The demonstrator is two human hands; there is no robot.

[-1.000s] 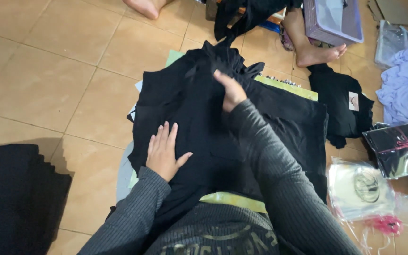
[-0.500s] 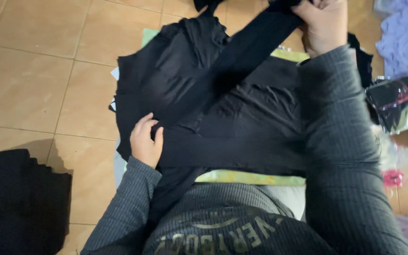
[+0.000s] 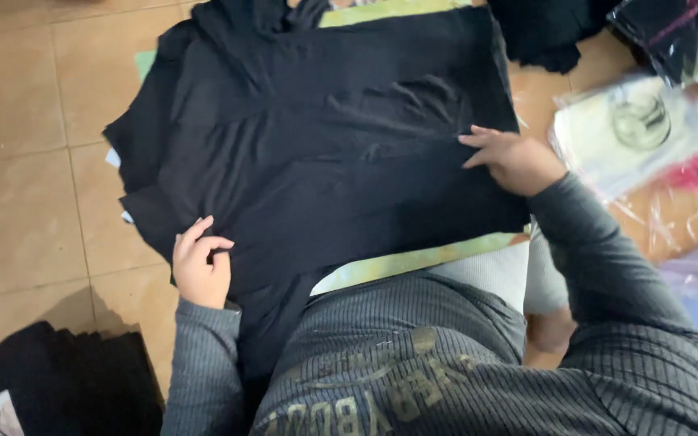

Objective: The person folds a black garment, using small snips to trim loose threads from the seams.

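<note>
the black garment (image 3: 325, 161) is being pinched at its left edge by the left hand (image 3: 199, 266); its right edge is being pressed under the right hand (image 3: 515, 157), fingers spread flat.

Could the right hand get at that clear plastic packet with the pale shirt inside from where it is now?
Probably yes. The right hand rests on the black garment's edge, and the clear packet lies just beyond it on bare floor tile, nothing between.

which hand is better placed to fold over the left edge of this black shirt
Left, probably. The left hand already pinches the black shirt at its left edge, while the right hand rests flat on the opposite side.
</note>
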